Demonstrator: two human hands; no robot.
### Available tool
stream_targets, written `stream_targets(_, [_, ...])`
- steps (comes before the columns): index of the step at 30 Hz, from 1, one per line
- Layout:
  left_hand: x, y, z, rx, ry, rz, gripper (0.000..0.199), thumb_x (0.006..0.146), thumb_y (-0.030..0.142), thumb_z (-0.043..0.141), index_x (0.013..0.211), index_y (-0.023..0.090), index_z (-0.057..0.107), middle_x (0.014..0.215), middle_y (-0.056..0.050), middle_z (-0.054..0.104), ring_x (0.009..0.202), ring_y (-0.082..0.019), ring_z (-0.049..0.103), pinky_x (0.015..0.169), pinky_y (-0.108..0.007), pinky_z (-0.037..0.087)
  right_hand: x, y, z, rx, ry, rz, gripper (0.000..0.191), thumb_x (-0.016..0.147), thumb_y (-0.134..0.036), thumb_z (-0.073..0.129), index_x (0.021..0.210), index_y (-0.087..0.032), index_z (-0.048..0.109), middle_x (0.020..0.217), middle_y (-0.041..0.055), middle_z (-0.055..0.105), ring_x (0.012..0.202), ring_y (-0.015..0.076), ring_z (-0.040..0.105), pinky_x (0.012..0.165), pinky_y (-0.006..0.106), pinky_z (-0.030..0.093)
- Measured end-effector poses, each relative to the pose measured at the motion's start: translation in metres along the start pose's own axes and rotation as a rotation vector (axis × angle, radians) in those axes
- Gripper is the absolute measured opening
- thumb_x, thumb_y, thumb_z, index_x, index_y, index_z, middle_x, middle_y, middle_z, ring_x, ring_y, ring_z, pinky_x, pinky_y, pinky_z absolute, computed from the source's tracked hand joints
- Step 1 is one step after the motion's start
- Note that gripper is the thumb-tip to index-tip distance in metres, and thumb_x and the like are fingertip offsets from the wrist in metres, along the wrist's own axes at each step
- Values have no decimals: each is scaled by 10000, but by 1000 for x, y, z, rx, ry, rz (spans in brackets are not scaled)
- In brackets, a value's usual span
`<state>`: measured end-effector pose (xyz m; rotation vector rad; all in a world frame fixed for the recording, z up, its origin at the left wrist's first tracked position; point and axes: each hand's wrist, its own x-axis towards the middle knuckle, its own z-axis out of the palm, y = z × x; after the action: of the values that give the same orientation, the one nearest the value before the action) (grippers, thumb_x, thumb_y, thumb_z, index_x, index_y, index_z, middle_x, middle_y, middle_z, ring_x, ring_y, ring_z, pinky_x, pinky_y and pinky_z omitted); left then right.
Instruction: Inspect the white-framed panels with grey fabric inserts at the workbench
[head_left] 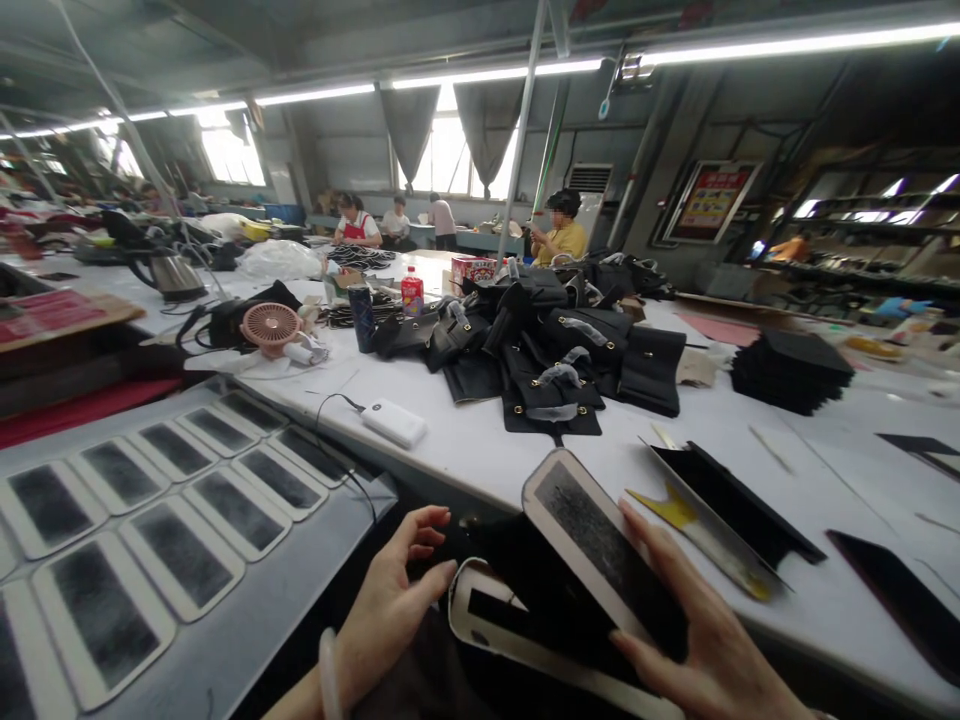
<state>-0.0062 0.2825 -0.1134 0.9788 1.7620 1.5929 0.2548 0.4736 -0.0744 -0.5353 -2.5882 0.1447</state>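
Right grip point(705, 640) holds a grey-faced card point(592, 545) flat between thumb and fingers, near the worktop point(480, 440) edge. Left grip point(390, 610), half-open, steadies the black piece point(540, 600) beneath; best keep edges aligned, pressing evenly.

No words or numbers can be read here. A red sign point(711, 199) with yellow marks hangs on the far wall, but it is too small and blurry. A red box point(472, 269) and a bottle's red label point(412, 294) on the table have print that is too tiny.
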Motion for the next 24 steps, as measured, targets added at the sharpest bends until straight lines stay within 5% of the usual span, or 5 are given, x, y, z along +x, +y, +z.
stream_targets(7, [-1, 4, 15, 268, -147, 102, 487, 711, 106, 572, 1179, 239, 598, 1207, -35, 602, 1157, -225, 516, 1055, -353, 373, -1, 10, 5, -151, -165, -136, 908, 764, -337, 621, 1515, -197, 131, 1355, 142, 466, 1179, 307, 521, 968, 479, 520])
stream_targets(13, [3, -12, 23, 360, -252, 207, 419, 640, 54, 542, 1014, 207, 654, 1147, -40, 610, 1116, -204, 518, 1025, -306, 384, -1, 6, 4, -219, -124, -292, 976, 721, -311, 621, 1514, -87, 97, 1195, 168, 602, 1021, 293, 626, 835, 432, 580])
stream_targets(20, [-1, -11, 23, 289, -259, 40, 579, 650, 117, 648, 1217, 208, 573, 1229, -55, 588, 1189, -241, 484, 1109, -360, 303, 11, 1, 0, -236, -265, -459, 1037, 793, -397, 604, 1515, -191, -112, 1283, 98, 593, 1053, 292, 645, 838, 472, 595])
stream_targets(24, [-6, -15, 21, 203, -237, -19, 639, 660, 134, 660, 1282, 215, 533, 1318, -78, 550, 1238, -275, 464, 1111, -391, 302, 12, 2, 9, -252, -343, -468, 1072, 760, -313, 621, 1504, -184, -140, 1370, 87, 494, 1103, 314, 604, 793, 448, 616])
